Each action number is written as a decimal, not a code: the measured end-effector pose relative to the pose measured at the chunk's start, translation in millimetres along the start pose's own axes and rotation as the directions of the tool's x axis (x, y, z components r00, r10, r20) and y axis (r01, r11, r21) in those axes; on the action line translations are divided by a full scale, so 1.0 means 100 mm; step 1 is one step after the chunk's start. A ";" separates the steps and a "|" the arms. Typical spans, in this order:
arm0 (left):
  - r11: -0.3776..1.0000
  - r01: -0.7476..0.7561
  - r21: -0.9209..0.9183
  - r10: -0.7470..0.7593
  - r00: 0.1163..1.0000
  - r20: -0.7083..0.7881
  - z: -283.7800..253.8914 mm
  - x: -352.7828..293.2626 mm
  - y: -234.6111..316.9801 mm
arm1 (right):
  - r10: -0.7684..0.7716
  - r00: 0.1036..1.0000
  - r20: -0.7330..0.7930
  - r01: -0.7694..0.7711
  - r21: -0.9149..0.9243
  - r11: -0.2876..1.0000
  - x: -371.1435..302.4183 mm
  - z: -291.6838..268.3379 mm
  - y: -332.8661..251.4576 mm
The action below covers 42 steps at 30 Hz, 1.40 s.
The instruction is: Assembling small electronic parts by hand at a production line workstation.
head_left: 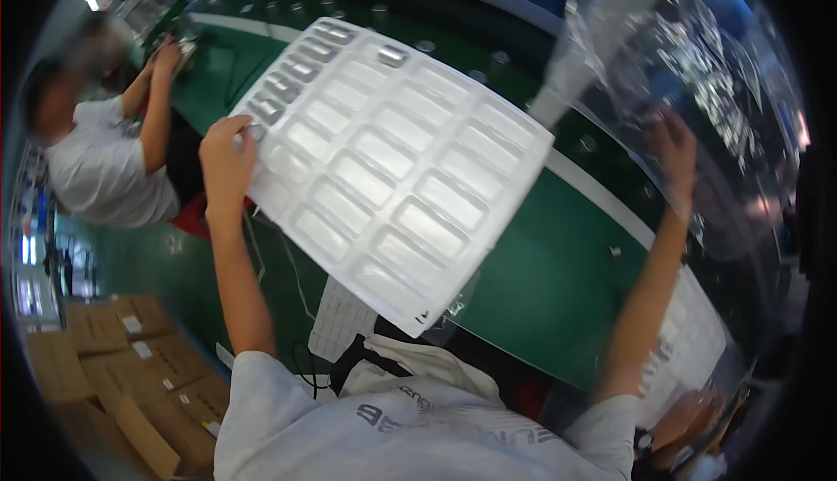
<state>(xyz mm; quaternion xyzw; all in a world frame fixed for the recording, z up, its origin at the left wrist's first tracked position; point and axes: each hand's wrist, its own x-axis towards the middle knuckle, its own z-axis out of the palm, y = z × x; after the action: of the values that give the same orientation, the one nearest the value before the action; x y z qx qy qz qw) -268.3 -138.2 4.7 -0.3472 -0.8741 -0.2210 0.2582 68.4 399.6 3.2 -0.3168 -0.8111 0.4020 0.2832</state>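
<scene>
A large white plastic tray (375, 154) with rows of rectangular pockets lies slantwise before me, its near corner reaching over the table's front edge. Small silver metal pieces (301, 69) fill pockets along its far left side, and another silver piece (391, 56) sits alone near the far edge. At the tray's left edge my left hand (228, 154) pinches a small silver piece (255, 132). Raised at the right, my right hand (673, 154) is closed on a big clear plastic bag (602, 54); the shiny film and blur partly hide its fingers.
The green table (540, 272) stretches to both sides, with small clear pieces scattered beyond the tray. A co-worker (109, 154) sits at the left. Cardboard boxes (131, 368) stand at lower left. Another white tray (689, 342) and another person's hands (689, 420) are at lower right.
</scene>
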 end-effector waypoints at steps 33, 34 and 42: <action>-0.027 0.394 -0.919 0.185 0.905 0.382 0.14 -1.12 3.03 | 0.121 0.993 -0.001 -0.044 0.925 0.376 -2.64 0.71 -1.00; -0.056 0.393 -0.918 0.153 0.912 0.381 0.13 -1.12 3.07 | 0.121 0.993 0.000 -0.045 0.925 0.377 -2.64 0.71 -0.99; -0.265 0.604 -0.751 0.208 0.797 0.568 0.01 -1.08 3.02 | -0.023 1.000 0.013 0.001 0.856 0.517 -2.61 0.65 -1.01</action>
<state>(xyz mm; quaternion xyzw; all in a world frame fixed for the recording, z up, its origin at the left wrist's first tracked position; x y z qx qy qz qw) 16.5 9.1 1.2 -0.2892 -0.4373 -0.7533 -0.3970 159.9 127.1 -0.1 -0.1264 -0.5140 0.7504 0.3959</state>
